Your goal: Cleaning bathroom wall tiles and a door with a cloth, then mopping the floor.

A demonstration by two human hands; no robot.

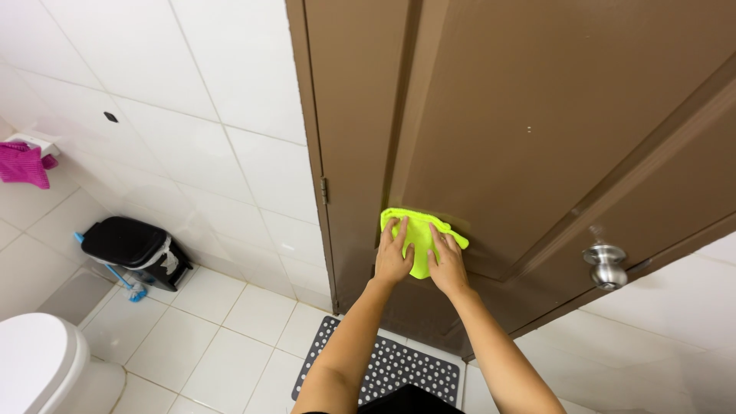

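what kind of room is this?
Almost certainly a home bathroom: a white toilet at lower left, white tiled wall and floor, and a black pedal bin with a brush beside it. Both hands, left hand and right hand, press a yellow-green cloth on the brown door.

The soft neon-yellow cloth (pixel 418 239) looks like matt microfibre against the smooth, brown painted door (pixel 537 115) with its dull sheen. The round metal doorknob (pixel 607 264) is polished and shiny. White wall tiles (pixel 192 69) are glossy glazed ceramic. The dark perforated floor mat (pixel 383 368) looks rubbery; the black bin (pixel 126 241) is smooth plastic.
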